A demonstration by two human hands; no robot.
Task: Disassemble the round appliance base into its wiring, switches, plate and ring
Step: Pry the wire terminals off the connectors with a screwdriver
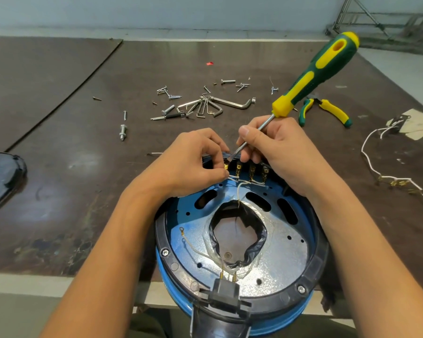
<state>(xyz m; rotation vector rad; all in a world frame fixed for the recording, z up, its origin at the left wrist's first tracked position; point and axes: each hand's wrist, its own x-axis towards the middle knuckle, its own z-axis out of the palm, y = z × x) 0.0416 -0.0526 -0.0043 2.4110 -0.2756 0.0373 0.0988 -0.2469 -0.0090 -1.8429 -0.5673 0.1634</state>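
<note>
Left hand pinches a brass terminal; right hand grips the screwdriver low on its shaft, blade set against that terminal.

Between the forearms, the round appliance base sits at the near edge of the surface, overhanging toward the person: a blue shell, a black ring screwed round the rim, and a silvery plate with slots and a ragged, tape-lined centre hole. The shell looks rigid and steady enough to work on. The white wires look thin and limp, so each push-on tab is probably best held by its metal, not its lead; the cut plate edges may be sharp.
</note>
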